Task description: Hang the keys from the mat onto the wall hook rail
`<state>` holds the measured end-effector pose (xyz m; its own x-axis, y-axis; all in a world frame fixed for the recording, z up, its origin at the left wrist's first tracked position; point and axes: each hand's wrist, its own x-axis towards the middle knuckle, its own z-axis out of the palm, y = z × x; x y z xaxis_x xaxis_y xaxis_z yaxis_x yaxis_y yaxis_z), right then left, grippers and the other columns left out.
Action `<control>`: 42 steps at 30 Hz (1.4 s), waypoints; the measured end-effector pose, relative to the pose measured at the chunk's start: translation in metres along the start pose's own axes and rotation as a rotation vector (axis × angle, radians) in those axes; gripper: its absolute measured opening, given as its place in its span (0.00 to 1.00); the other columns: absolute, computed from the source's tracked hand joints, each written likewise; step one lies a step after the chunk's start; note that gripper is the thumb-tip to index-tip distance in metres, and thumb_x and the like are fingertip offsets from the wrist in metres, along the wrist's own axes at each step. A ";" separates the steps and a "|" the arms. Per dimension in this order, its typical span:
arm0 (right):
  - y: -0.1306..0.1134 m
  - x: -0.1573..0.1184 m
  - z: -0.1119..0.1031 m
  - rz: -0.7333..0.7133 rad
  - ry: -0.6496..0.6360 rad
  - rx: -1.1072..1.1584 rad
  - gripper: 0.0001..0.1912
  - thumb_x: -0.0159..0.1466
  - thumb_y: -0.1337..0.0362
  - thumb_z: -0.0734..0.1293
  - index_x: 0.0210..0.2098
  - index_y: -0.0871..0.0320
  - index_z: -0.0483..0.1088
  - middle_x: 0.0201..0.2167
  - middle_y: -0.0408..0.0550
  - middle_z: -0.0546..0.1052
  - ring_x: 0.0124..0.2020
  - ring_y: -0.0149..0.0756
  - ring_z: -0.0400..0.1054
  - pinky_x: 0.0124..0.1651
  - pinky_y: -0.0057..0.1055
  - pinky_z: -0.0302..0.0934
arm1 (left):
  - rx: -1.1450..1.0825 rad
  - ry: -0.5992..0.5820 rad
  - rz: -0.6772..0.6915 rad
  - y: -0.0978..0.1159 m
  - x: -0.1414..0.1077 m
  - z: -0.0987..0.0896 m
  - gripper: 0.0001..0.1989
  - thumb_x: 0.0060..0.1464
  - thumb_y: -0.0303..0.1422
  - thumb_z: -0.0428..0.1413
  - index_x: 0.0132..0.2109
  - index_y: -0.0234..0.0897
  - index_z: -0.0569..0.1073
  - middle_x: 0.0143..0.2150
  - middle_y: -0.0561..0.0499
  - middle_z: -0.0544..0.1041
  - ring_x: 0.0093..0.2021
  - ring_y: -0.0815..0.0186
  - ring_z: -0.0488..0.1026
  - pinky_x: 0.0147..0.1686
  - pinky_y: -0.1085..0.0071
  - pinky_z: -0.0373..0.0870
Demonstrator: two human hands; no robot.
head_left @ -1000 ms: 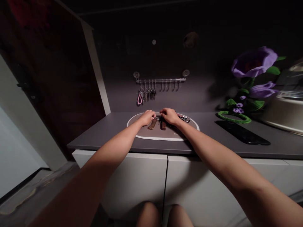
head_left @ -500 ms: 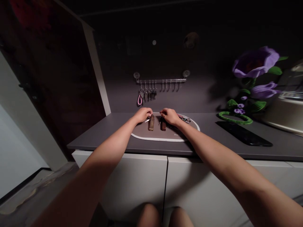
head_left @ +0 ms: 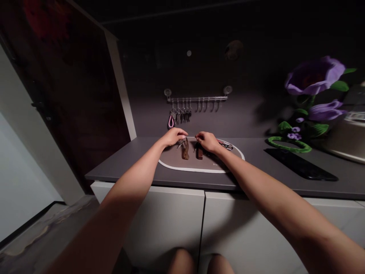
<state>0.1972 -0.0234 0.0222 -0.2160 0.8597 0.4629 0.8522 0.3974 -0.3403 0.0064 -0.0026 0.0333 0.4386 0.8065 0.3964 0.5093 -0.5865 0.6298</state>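
My left hand [head_left: 173, 136] hovers over the left side of a brown oval mat with a white rim [head_left: 182, 168]. Its fingers are stretched out and parted. Just under them, a brown strap key fob [head_left: 186, 151] lies slumped on the mat, with silver keys [head_left: 180, 144] beside it. My right hand [head_left: 208, 141] is closed, fingertips pinched at the top of another key ring; a reddish-brown fob [head_left: 200, 153] hangs or rests below it. Its keys are mostly hidden by the fingers. Behind my right wrist lies a further key bunch with a red and metallic part [head_left: 226, 145].
A clear hook rail [head_left: 197, 99] on the dark wall carries several keys and a pink loop [head_left: 171, 121] on its left hooks. To the right are purple artificial flowers [head_left: 315, 80], a black phone-like slab [head_left: 299, 164] and a pale round object [head_left: 345, 140].
My left fingers have parted from the brown strap fob, which has gone from straight to slumped. My right hand keeps its pinch. The view has shifted slightly.
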 end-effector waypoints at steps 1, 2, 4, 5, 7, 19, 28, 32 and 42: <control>0.000 0.000 0.000 -0.001 0.002 0.004 0.12 0.59 0.67 0.60 0.39 0.60 0.72 0.40 0.51 0.76 0.40 0.35 0.68 0.43 0.26 0.57 | -0.023 0.019 0.001 0.002 -0.001 0.000 0.12 0.49 0.26 0.53 0.42 0.30 0.73 0.40 0.46 0.76 0.35 0.71 0.71 0.39 0.73 0.66; 0.000 0.000 0.000 -0.002 0.004 0.009 0.12 0.59 0.67 0.60 0.39 0.60 0.72 0.40 0.51 0.76 0.40 0.35 0.68 0.43 0.26 0.57 | -0.041 0.037 0.001 0.003 -0.001 0.001 0.12 0.49 0.26 0.53 0.42 0.30 0.73 0.39 0.46 0.76 0.36 0.71 0.71 0.39 0.73 0.66; 0.000 0.000 0.000 -0.002 0.015 0.027 0.11 0.59 0.66 0.60 0.39 0.60 0.72 0.39 0.51 0.76 0.40 0.35 0.68 0.43 0.26 0.56 | -0.064 0.062 0.003 0.005 -0.002 0.001 0.13 0.48 0.26 0.54 0.43 0.29 0.72 0.38 0.46 0.76 0.35 0.72 0.70 0.38 0.73 0.66; -0.001 0.000 -0.001 -0.002 0.022 0.040 0.12 0.60 0.66 0.60 0.39 0.60 0.72 0.39 0.50 0.76 0.40 0.35 0.68 0.43 0.26 0.56 | -0.072 0.070 0.008 0.006 -0.002 0.002 0.14 0.48 0.26 0.54 0.44 0.29 0.72 0.36 0.47 0.76 0.34 0.72 0.70 0.37 0.73 0.66; -0.004 -0.001 -0.002 0.000 0.036 0.084 0.12 0.60 0.64 0.60 0.39 0.60 0.72 0.39 0.50 0.76 0.40 0.35 0.68 0.43 0.27 0.56 | -0.080 0.080 0.020 0.007 -0.002 0.002 0.15 0.47 0.27 0.55 0.45 0.28 0.71 0.33 0.48 0.75 0.32 0.73 0.68 0.35 0.73 0.65; -0.009 -0.004 0.005 -0.080 -0.051 0.420 0.16 0.54 0.60 0.66 0.40 0.61 0.70 0.31 0.46 0.75 0.31 0.30 0.67 0.36 0.27 0.59 | -0.162 0.126 0.043 0.013 -0.002 0.001 0.18 0.44 0.29 0.57 0.45 0.29 0.70 0.26 0.54 0.71 0.27 0.74 0.66 0.32 0.75 0.63; -0.004 0.003 0.009 -0.046 -0.042 0.770 0.10 0.54 0.67 0.65 0.37 0.62 0.68 0.30 0.45 0.74 0.30 0.27 0.66 0.36 0.26 0.60 | -0.339 0.178 0.015 0.015 -0.002 -0.003 0.18 0.41 0.29 0.59 0.42 0.30 0.71 0.26 0.54 0.71 0.28 0.74 0.67 0.35 0.73 0.63; -0.010 -0.001 0.004 -0.035 -0.055 0.891 0.12 0.52 0.69 0.66 0.37 0.62 0.68 0.26 0.43 0.73 0.27 0.26 0.65 0.32 0.24 0.59 | -0.517 0.213 -0.044 0.015 -0.002 0.000 0.18 0.39 0.29 0.61 0.42 0.29 0.71 0.23 0.55 0.71 0.26 0.73 0.68 0.36 0.71 0.64; -0.016 -0.004 0.000 -0.043 -0.111 0.972 0.14 0.51 0.69 0.67 0.38 0.60 0.66 0.25 0.42 0.73 0.26 0.27 0.65 0.32 0.25 0.60 | -0.917 0.279 -0.111 0.016 0.003 0.008 0.16 0.38 0.25 0.61 0.38 0.30 0.70 0.25 0.52 0.74 0.26 0.73 0.70 0.33 0.72 0.66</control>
<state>0.1841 -0.0335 0.0255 -0.3240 0.8437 0.4280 0.0891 0.4776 -0.8741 0.0219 -0.0101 0.0387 0.1705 0.9121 0.3729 -0.2911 -0.3149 0.9034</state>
